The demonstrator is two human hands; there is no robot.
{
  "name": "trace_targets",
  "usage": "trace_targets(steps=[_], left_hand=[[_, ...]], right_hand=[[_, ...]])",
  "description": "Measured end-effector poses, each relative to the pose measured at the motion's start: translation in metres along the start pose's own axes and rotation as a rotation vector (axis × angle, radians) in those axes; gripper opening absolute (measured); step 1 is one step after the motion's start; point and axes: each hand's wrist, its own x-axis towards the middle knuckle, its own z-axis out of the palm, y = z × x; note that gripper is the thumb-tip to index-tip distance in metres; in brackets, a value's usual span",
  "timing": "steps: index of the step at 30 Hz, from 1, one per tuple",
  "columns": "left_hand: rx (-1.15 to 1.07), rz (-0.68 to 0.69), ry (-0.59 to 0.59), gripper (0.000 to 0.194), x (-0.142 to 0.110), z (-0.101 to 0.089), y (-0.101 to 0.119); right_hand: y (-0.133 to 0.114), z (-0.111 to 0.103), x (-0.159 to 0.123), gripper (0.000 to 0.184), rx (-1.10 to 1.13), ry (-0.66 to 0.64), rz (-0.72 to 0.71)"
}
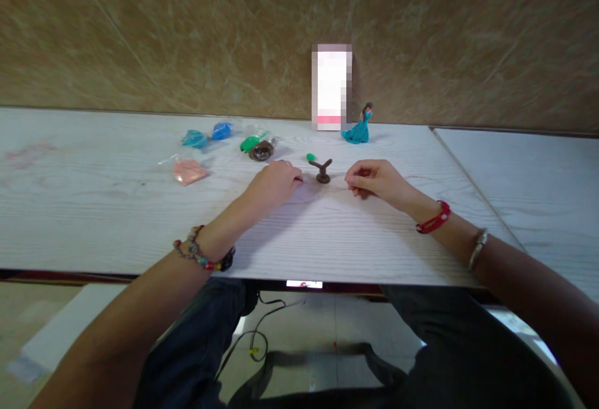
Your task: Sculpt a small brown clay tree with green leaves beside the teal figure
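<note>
A small brown clay piece (322,173) stands upright on the white table between my hands, with a round base and two arms forking out at the top. Just behind it lies a little green clay lump (311,157). My left hand (279,182) rests to the left of the brown piece, fingers curled in and apart from it; whatever it may hold is hidden. On the other side, my right hand (373,178) has its thumb and fingertips pinched together, also not touching the piece. Nothing I can name shows in that pinch.
Bags of brown (261,151), green (249,143), blue (221,130), teal (194,139) and peach clay (188,171) lie at the left. A figurine in a teal dress (359,127) stands at the back, beside a blurred phone-like screen (332,88) against the wall.
</note>
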Motion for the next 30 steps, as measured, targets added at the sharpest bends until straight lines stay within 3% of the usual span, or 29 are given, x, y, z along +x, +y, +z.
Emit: trace_targets(steps=[6, 13, 17, 23, 30], left_hand=[[-0.010, -0.100, 0.057, 0.029, 0.001, 0.000, -0.007], [-0.144, 0.068, 0.014, 0.027, 0.003, 0.005, -0.024], [-0.215, 0.075, 0.004, 0.028, 0.000, 0.004, -0.022], [-0.319, -0.114, 0.206, 0.031, 0.005, 0.010, 0.000], [-0.445, -0.149, 0.153, 0.030, 0.017, 0.015, -0.001]], right_hand=[[0.007, -0.005, 0.004, 0.023, -0.227, 0.091, -0.089], [0.007, -0.010, 0.003, 0.015, -0.626, 0.049, -0.221], [0.006, -0.009, 0.002, 0.015, -0.648, 0.004, -0.243], [0.005, -0.007, 0.003, 0.014, -0.636, -0.018, -0.242], [0.006, -0.006, 0.004, 0.014, -0.636, -0.039, -0.267]])
